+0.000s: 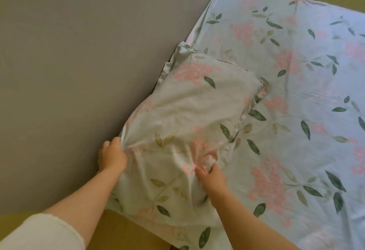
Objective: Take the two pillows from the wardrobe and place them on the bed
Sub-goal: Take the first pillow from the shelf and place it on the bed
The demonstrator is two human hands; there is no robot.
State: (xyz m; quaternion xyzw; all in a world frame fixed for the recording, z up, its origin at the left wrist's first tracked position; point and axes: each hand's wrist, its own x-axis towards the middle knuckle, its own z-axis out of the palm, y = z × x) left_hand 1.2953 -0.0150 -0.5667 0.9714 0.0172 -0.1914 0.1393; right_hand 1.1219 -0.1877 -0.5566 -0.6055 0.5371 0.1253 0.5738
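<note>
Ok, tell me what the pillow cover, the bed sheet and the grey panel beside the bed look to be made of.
Pillow cover: thin woven cloth, likely cotton, matte; it bunches into fine folds where the left hand and right hand grip it.
Bed sheet: the same floral print, likely the same cloth, with soft creases and a faint sheen.
Grey panel: flat, even, matte; whether painted wall or board, I cannot tell.

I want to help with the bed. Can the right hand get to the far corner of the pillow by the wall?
Probably yes. The right hand is busy gripping the pillow near its close end, like the left hand. Nothing lies on the pillow between it and the far corner, so after letting go it could likely stretch there.
</note>
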